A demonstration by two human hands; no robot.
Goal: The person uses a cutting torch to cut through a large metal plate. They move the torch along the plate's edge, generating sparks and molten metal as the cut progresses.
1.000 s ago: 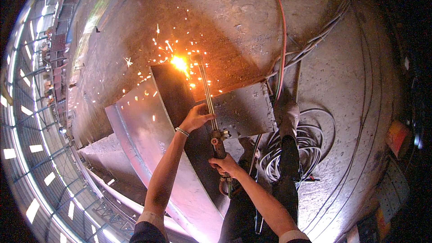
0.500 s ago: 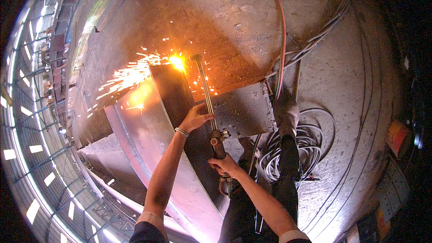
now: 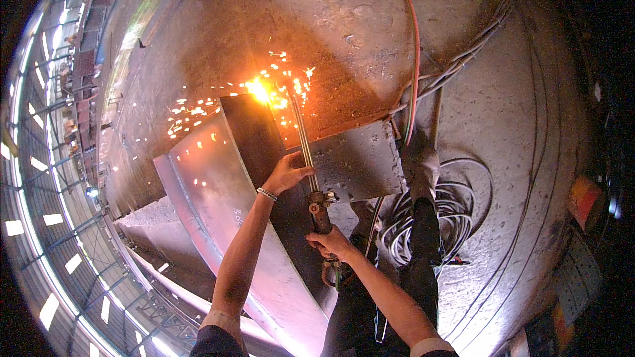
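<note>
A worker's right hand [image 3: 332, 243] grips the cutting torch [image 3: 305, 152] handle; the left hand [image 3: 286, 173] curls around its tubes, below the sparking flame [image 3: 259, 89] on the steel plate [image 3: 228, 178].

A metal workshop: sparks [image 3: 264, 89], steel plates [image 3: 218, 185], coiled hoses [image 3: 456, 205].

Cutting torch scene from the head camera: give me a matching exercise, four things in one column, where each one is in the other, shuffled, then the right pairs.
Things:
1. left hand
2. right hand
3. flame and sparks
4. coiled cable

Places:
A. on the floor beside the person's shoe
B. at the torch tip, on the steel plate's top edge
C. around the cutting torch handle
D. steadying the torch tubes midway

Pairs: 1-D, 2-C, 3-B, 4-A
</note>
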